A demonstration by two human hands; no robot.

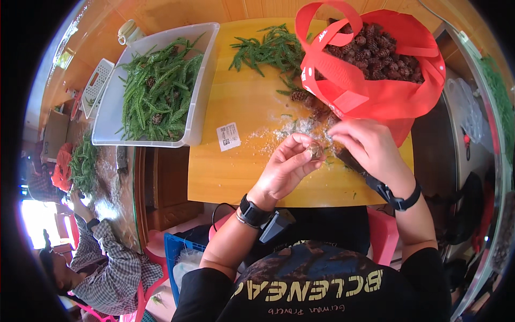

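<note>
Yellow tabletop (pixel 241 182), one, my working surface, dusted with a patch of white flakes (pixel 300 126) just beyond my hands.

Left hand (pixel 289 166): mine; thumb and fingers pinching a small brown piece (pixel 316 151), perhaps a cone, above the table near the front edge. Its details are too small to tell.

Right hand (pixel 370 145): mine; fingers bent, tips just beside the flakes. Whether I grasp anything there, I cannot tell.

Red bag (pixel 386 102), one, at the far right, heaped with loose brown cones (pixel 383 53); further cones (pixel 298 95) lie on the table beside it.

Loose green sprigs (pixel 268 51), one pile, at the table's far side, between bag and tub.

Translucent tub (pixel 208 59), one, at the left, well filled with green sprigs (pixel 145 102), a few cones (pixel 156 118) among them.

White label (pixel 228 137), one, flat on the table near the tub.

Progress, by my judgement: the tub's contents count as done, a fair quantity; the piece in my fingers is unfinished; the loose pile and the great stock of bagged cones remain, so plenty is left.
</note>
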